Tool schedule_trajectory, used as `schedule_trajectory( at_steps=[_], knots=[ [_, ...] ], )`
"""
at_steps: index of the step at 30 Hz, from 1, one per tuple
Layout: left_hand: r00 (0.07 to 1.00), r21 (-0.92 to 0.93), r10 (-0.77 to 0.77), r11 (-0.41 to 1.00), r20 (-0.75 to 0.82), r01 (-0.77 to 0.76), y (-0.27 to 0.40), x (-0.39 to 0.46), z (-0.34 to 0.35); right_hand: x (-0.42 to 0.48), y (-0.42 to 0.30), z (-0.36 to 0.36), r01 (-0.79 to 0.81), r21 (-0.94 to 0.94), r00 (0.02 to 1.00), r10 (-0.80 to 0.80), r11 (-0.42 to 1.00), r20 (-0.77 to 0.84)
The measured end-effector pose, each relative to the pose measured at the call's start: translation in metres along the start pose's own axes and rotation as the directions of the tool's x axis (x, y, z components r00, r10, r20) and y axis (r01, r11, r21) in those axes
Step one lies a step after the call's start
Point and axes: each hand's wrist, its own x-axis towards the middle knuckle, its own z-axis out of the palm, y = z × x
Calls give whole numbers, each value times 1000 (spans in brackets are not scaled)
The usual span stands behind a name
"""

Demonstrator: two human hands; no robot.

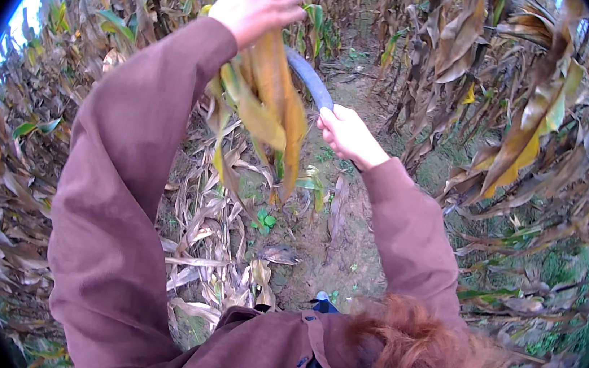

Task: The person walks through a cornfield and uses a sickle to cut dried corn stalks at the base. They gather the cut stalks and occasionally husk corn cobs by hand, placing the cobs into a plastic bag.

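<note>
My left hand is raised at the top, its back towards me, against a yellowing corn plant. Its fingers reach across the plant; the thumb is hidden, so I cannot tell how firmly it grips. The long leaves hang below that hand, blurred. In my right hand, fingers closed, is a sickle with a curved grey blade. The blade runs up and left from the fist, and its far end disappears behind the corn leaves. Most of the handle is covered by the hand.
Dry standing corn rises on the left, with more brown stalks to the right. Fallen dry leaves litter the bare soil between them. A small green weed grows there. A shoe tip shows below.
</note>
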Motion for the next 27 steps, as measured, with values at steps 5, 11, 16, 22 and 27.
schedule_trajectory(
  at_steps=[5, 11, 16, 22, 27],
  knots=[
    [919, 65, -181, 983, 351, 170, -13, -8, -6, -20, -17, -23, 134, -213, 987, -111, 968, 115],
    [704, 57, -361, 908, 611, 416, 4, -22, -23, -20, -4, 13, 330, -522, 931, -363, 786, 41],
    [848, -217, -451, 831, 280, 513, 29, -79, -8, -86, 32, 17, 221, -289, 972, -236, 931, -17],
    [642, -386, -514, 522, 569, 760, 72, -137, 3, -190, 31, 39, 68, -395, 980, -136, 916, -147],
    [709, -429, -544, 565, 448, 705, 94, -119, -37, -234, 29, 39, 45, -317, 975, -110, 947, -191]
  ],
)
